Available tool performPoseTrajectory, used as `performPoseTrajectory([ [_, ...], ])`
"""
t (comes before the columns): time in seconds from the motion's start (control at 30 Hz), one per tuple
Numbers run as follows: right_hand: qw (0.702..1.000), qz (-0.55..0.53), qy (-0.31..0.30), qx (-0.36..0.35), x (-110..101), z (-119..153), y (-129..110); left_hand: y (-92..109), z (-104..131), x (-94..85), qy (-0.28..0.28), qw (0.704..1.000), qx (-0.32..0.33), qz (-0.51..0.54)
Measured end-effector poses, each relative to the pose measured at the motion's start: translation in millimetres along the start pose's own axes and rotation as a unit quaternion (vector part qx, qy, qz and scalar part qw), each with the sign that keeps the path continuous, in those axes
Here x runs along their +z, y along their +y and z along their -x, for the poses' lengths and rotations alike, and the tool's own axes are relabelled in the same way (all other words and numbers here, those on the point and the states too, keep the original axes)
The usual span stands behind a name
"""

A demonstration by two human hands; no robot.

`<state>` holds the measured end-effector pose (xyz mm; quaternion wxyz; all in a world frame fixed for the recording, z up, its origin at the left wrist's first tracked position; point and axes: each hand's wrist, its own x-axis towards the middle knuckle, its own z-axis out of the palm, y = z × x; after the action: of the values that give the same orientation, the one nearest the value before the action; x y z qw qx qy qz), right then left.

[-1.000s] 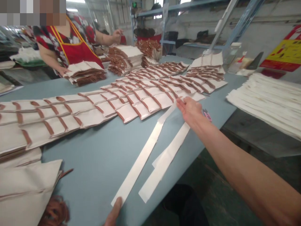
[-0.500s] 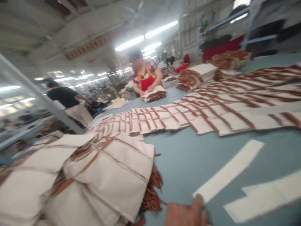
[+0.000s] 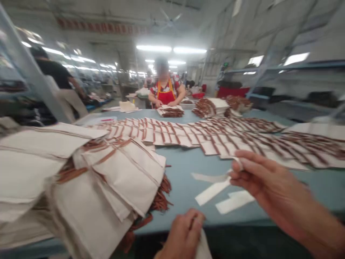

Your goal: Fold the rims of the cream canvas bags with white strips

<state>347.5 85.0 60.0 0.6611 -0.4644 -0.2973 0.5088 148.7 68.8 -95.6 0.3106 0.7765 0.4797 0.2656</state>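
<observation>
My right hand [image 3: 275, 187] is raised over the table, thumb and fingers pinched on a thin white fabric strip [image 3: 208, 177] that hangs off to the left. Below it, more white strips [image 3: 234, 202] lie on the blue-grey tabletop [image 3: 180, 169]. At the table's front edge my left hand [image 3: 183, 235] is closed on a cream piece of cloth [image 3: 204, 247], most of which is out of view. Left of that hand stands a big heap of cream cloth pieces [image 3: 124, 176] with brown edging and brown cord ends [image 3: 161, 196] sticking out.
Long overlapping rows of cream pieces with brown bands [image 3: 172, 133] cross the table. Behind them a person in a red apron [image 3: 165, 95] handles a small stack [image 3: 171, 110]. Brown-and-cream bundles [image 3: 207, 108] sit at the back right. A metal post [image 3: 32, 64] slants at left.
My view has turned and levelled. My right hand has come into view with a white strip pinched in it. The left hand now shows more fully, holding cream cloth at the table edge.
</observation>
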Motion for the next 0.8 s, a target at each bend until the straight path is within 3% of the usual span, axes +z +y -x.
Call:
performPoseTrajectory([
  [0.17,0.998,0.014,-0.043,0.038,40,37,-8,-8,-7,6.4,-0.029,0.982,-0.02,0.187],
  [0.27,0.996,-0.023,-0.057,0.07,46,52,-6,2,-8,3.7,-0.041,0.97,-0.028,0.237],
  [0.43,0.988,-0.066,-0.067,0.119,36,65,11,32,-3,-6.2,-0.082,0.947,-0.017,0.31],
  [0.57,0.984,-0.114,-0.017,0.135,19,68,34,42,7,-3.7,-0.121,0.905,-0.002,0.408],
  [0.7,0.978,-0.151,0.026,0.144,-3,72,54,30,20,11.7,-0.063,0.889,-0.027,0.454],
  [0.8,0.971,-0.171,0.041,0.159,-15,77,68,25,27,11.2,0.003,0.909,0.087,0.409],
])
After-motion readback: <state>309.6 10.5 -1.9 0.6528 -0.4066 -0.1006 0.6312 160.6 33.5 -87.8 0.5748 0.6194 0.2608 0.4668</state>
